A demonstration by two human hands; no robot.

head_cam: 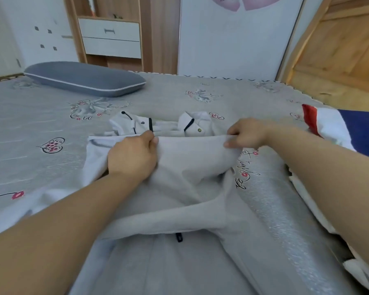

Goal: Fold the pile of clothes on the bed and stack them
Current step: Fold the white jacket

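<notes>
A white polo shirt (185, 177) lies on the bed in front of me, its lower half doubled up over the body. Its collar (192, 123) with dark trim and buttons shows just beyond the folded edge. My left hand (134, 154) pinches that folded edge at the left. My right hand (245, 133) grips the same edge at the right, fingers curled round the cloth. Both hands sit close below the collar. A small dark tag (179, 237) shows under the fold near me.
The bed (41, 124) has a grey sheet printed with hearts and lips. A grey pillow (83, 78) lies at the far left. More clothes, red, white and navy (339, 126), are heaped at the right edge. Drawers (110, 37) and a wardrobe stand behind.
</notes>
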